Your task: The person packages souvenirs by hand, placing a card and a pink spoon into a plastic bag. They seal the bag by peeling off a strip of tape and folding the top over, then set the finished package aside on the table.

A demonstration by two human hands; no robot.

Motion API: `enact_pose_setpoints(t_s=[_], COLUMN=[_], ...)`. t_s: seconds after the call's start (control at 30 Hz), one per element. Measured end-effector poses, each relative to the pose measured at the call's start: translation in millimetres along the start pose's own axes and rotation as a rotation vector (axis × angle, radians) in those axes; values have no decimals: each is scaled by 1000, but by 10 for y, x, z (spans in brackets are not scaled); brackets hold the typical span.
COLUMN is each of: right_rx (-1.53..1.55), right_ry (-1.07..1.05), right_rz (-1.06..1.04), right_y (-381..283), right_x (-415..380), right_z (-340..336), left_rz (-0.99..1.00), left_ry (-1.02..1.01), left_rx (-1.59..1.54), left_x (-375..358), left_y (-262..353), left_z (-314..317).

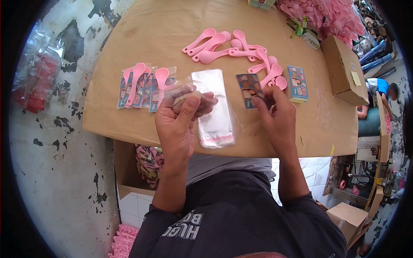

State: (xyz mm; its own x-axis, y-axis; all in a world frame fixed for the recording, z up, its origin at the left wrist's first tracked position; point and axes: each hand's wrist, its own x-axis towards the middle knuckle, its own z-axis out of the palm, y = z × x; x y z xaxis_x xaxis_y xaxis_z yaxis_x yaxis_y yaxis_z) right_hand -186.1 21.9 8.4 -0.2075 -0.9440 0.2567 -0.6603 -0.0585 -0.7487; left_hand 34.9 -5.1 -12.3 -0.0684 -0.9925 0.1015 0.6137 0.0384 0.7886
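My left hand [183, 114] pinches a clear plastic bag [178, 92], held above the table left of the bag stack. Between the fingers of my right hand [277, 118] is a blue printed card [249, 91], tilted, with a picture on it. Between the hands lies a stack of clear plastic bags [211, 96] with a reddish strip at its near end. A pile of similar cards [297, 84] sits right of my right hand. Loose pink spoons [215, 43] lie beyond the hands. At left, pink spoons [136, 84] lie with cards in clear bags.
A cardboard box [344, 71] stands at the table's right edge, near a big heap of pink spoons [322, 17]. Under the table is an open box [124, 172] of packed items. Bags hang on the left wall [38, 77]. Another person [376, 88] is at far right.
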Motion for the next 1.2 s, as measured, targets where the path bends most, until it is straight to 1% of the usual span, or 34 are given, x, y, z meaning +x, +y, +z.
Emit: enact_pose_setpoints(t_s=[0.03, 0.07, 0.13, 0.17, 0.23, 0.27, 0.33, 0.37, 0.4, 0.47, 0.53, 0.6, 0.67, 0.73, 0.8, 0.83, 0.9, 1.0, 1.07, 1.13, 1.2], right_rx=[9, 11, 305, 306, 614, 614, 659, 664, 667, 760, 754, 745, 655, 630, 664, 664, 841, 907, 895, 885, 954], right_ry=[86, 88, -54, -50, -296, -292, -481, -501, -503, -400, -397, -394, -539, -567, -599, -600, -418, -374, -338, -299, -161], right_rz=[-38, -38, -1, -1, 208, 208, 215, 208, 207, 252, 242, 234, 230, 249, 291, 290, 262, 280, 261, 243, 186], right_y=[-12, 24, 101, 90, -36, -60, -94, -107, -114, -123, -138, -141, -133, -109, -100, -93, -61, 20, -20, -83, -155], right_x=[-4, -10, -21, -46, -80, -87, -92, -91, -98, -122, -146, -148, -143, -124, -91, -88, -82, -60, -90, -139, -175], right_z=[-19, -45, -117, -130, -156, -162, -157, -146, -116, -51, -33, -43, -80, -125, -180, -174, -144, -132, -93, -21, 71], left_rz=[-6, -5, -20, -21, -22, -23, -53, -52, -65, -76, -87, -84, -86, -111, -123, -133, -104, -62, -55, -98, -116], left_ry=[19, 17, 33, 30, 42, 38, 3, 5, -8, -23, -11, -18, -27, -112, -114, -113, -92, -58, -47, -132, -156], left_rx=[-25, -23, -56, -55, -64, -64, -78, -74, -80, -85, -27, -33, -40, -7, 21, 50, 41, 33, 36, 41, 46], left_x=[9, 20, 39, 44, 48, 46, 34, 22, 9, -13, -34, -22, -22, -21, -46, -59, -72, -64, -76, -115, -152], left_y=[-4, -4, 0, 5, 5, -10, -33, -42, -56, -65, -65, -76, -91, -108, -119, -122, -150, -174, -189, -204, -237], left_z=[12, 33, 95, 127, 191, 216, 255, 260, 261, 262, 267, 293, 301, 281, 303, 313, 315, 366, 418, 462, 464])
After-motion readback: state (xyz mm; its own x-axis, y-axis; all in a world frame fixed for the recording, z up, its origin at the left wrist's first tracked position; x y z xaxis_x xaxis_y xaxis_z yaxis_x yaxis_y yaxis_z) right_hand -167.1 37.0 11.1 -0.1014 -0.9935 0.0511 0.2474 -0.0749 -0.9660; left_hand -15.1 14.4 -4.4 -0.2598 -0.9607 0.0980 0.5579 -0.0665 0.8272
